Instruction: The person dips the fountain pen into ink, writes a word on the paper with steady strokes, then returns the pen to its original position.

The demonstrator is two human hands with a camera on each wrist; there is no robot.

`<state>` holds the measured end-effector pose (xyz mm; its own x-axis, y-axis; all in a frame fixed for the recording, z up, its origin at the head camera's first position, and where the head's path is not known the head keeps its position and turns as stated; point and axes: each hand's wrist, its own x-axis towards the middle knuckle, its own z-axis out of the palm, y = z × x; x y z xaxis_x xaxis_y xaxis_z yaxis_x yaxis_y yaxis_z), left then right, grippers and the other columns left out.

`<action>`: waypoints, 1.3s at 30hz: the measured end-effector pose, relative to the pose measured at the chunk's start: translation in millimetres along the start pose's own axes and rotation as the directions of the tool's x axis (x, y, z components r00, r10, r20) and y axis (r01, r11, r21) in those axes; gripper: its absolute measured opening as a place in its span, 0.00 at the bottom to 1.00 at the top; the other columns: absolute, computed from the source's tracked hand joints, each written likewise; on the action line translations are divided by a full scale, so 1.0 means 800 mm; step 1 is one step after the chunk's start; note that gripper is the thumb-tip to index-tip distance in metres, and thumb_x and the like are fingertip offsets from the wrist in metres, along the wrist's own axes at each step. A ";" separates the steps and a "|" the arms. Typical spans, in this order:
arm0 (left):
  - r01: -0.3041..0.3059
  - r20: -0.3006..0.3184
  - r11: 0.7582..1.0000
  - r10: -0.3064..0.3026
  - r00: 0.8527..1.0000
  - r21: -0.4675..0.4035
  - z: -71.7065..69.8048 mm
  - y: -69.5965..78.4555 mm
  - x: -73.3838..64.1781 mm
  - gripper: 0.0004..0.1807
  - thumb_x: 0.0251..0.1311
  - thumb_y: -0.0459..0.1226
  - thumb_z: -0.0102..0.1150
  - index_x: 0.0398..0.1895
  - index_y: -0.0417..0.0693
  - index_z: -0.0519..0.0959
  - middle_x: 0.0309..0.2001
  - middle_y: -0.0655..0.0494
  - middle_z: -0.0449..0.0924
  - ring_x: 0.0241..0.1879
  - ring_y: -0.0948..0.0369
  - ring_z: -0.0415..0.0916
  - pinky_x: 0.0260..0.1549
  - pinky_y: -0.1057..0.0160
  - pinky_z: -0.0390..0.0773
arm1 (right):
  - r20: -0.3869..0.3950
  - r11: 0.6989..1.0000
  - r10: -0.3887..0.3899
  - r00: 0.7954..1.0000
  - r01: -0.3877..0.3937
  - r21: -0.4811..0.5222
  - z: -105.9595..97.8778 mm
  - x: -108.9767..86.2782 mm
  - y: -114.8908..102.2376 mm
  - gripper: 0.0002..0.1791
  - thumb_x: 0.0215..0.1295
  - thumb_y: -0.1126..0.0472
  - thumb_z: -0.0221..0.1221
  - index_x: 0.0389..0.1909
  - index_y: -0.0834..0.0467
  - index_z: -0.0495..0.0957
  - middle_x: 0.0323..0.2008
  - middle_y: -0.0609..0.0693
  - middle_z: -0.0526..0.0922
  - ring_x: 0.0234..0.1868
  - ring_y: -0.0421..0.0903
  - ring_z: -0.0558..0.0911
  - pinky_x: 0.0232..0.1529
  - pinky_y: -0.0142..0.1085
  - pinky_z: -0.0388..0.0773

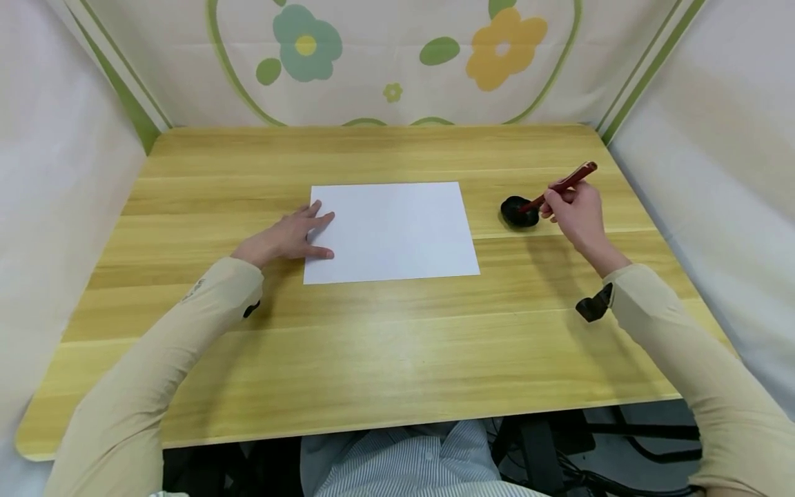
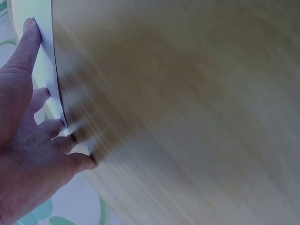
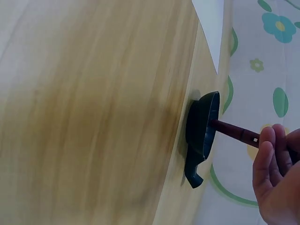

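Observation:
A blank white sheet of paper (image 1: 397, 231) lies in the middle of the table. My left hand (image 1: 287, 238) rests on its left edge, fingers spread and thumb on the near part of the sheet. To the right of the paper sits a small black dish (image 1: 517, 219), which in the right wrist view shows a raised bowl and a short curved stem at one side. My right hand (image 1: 582, 215) pinches a dark red pen (image 1: 573, 178), tilted, with its lower end inside the dish. The dish wall hides the pen's tip.
The wooden table (image 1: 397, 359) has a rounded near left corner. A white cloth with printed flowers (image 1: 307, 45) hangs behind it, and plain white cloth (image 1: 695, 138) hangs at the sides. A small black device (image 1: 594, 304) is strapped at the right wrist.

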<state>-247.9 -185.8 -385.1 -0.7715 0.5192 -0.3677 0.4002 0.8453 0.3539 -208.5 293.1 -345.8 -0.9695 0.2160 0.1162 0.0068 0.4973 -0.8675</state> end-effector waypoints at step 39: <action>0.004 -0.013 1.000 -0.004 1.000 -0.009 0.001 0.000 -0.002 0.47 0.59 0.53 0.59 0.74 0.47 0.49 0.75 0.37 0.30 0.74 0.38 0.30 0.65 0.30 0.40 | 0.146 0.955 0.042 0.988 0.003 -0.298 0.013 0.021 0.014 0.18 0.65 0.51 0.53 0.41 0.63 0.77 0.23 0.36 0.76 0.21 0.38 0.79 0.23 0.29 0.75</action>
<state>-246.0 -186.5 -385.0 -0.7796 0.5137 -0.3582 0.3924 0.8464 0.3599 -227.4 293.8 -358.8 -0.9937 0.1117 0.0077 0.0763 0.7259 -0.6836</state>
